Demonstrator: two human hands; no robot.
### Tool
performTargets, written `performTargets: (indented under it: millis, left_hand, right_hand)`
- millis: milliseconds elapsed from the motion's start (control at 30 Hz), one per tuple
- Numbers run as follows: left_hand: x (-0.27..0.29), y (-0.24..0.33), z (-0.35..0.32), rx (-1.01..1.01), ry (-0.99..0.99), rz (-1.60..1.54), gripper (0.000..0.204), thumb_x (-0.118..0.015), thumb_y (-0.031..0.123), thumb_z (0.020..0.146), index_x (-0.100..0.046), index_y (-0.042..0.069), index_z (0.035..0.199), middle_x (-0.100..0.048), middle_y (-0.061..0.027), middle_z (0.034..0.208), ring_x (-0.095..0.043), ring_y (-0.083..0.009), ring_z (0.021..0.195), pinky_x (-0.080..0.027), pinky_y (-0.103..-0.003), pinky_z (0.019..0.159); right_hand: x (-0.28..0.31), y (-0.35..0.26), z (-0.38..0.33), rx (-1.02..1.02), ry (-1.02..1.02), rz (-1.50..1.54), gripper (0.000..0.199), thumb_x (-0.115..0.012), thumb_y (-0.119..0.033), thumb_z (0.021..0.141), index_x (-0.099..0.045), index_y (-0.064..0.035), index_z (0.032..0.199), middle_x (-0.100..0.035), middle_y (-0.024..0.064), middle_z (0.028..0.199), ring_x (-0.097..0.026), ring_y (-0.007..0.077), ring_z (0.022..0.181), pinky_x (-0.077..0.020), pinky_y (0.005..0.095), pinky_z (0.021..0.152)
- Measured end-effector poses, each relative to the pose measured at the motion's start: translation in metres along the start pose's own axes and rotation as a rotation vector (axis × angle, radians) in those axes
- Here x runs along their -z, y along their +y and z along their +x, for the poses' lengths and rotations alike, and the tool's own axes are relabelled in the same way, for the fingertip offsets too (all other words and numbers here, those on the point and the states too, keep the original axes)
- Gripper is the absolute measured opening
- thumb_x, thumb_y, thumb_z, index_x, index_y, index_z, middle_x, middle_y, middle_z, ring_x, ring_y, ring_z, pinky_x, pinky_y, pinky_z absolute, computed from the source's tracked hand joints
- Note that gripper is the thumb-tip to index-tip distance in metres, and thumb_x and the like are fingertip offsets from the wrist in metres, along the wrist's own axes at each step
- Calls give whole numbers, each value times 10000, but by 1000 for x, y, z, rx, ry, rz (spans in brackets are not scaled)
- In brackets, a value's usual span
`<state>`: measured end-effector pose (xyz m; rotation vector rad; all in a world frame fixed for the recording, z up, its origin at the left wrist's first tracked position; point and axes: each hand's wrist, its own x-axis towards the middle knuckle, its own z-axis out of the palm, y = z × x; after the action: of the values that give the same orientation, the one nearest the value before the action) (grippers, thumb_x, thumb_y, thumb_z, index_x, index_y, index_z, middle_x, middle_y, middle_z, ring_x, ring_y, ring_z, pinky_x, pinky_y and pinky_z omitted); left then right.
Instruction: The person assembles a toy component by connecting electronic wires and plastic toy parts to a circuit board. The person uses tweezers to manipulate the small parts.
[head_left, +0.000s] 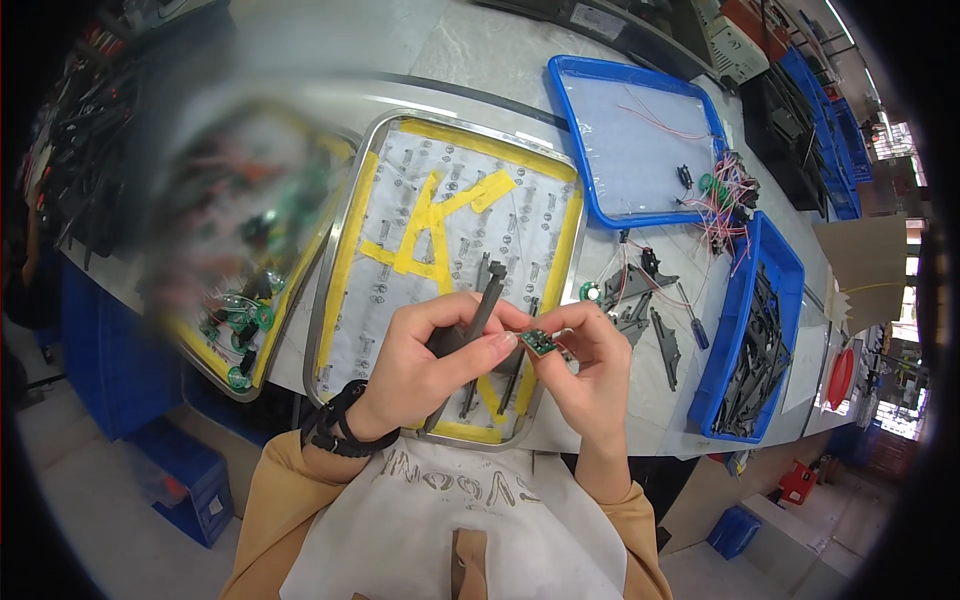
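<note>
1. A small green circuit board [540, 342] sits pinched between the fingertips of both hands, raised above the near edge of a metal tray [345, 215] lined with yellow tape.
2. The right hand [590, 370] grips the board from the right side, thumb and forefinger clenched on it.
3. The left hand [425, 365] is wrapped around a long, dark grey plastic strip [478, 315] that slants up and away from the palm; its thumb tip also touches the board's left edge. A black band circles that wrist.
4. More dark strips lie in the tray under the hands.
5. To the right on the table, loose grey plastic parts [640, 300] lie near a blue-handled screwdriver [693, 325].
6. Further right, a blue plastic bin [790, 280] holds a pile of dark strips.
7. Beyond it, a shallow blue tray [575, 130] holds thin red wires.
</note>
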<state>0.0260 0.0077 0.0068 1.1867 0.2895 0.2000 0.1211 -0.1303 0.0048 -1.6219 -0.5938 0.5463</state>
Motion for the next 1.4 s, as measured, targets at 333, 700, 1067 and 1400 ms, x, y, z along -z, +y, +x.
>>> performTargets:
  millis: [333, 700, 1067, 1400]
  left_hand:
    - [48, 19, -23, -10, 44, -19, 98, -580, 69, 733, -545, -21, 716, -592, -132, 839, -548, -128, 719, -417, -248, 675]
    - [20, 25, -24, -109, -247, 390, 157, -641, 72, 724, -603, -37, 831, -600, -111, 963, -563, -140, 858, -429, -236, 747]
    - [-7, -5, -25, 206, -15, 45, 157, -603, 122, 793, -609, -24, 736, -550, -14, 618, -471, -29, 559, -351, -187, 480]
    - [-11, -8, -24, 76, -46, 192, 131, -616, 122, 780, -631, -3, 741, -507, -10, 580, -417, -34, 523, -296, -208, 452]
  right_hand:
    - [69, -24, -5, 77, -330, -203, 161, -566, 26, 725, -633, 25, 872, -589, 83, 680, -502, 119, 511, -383, 233, 469]
    - [24, -52, -14, 530, -564, -565, 334, -616, -48, 580, -655, -99, 907, -386, 2, 544, -426, 152, 484, -350, 273, 419]
    - [24, -5, -23, 144, -103, 105, 260, -614, -208, 784, -582, 31, 880, -559, 119, 914, -536, 191, 858, -449, 286, 727]
    - [-10, -8, -6, 98, 112, 211, 76, -556, 29, 761, -594, 45, 825, -581, 112, 885, -549, 165, 798, -432, 261, 712]
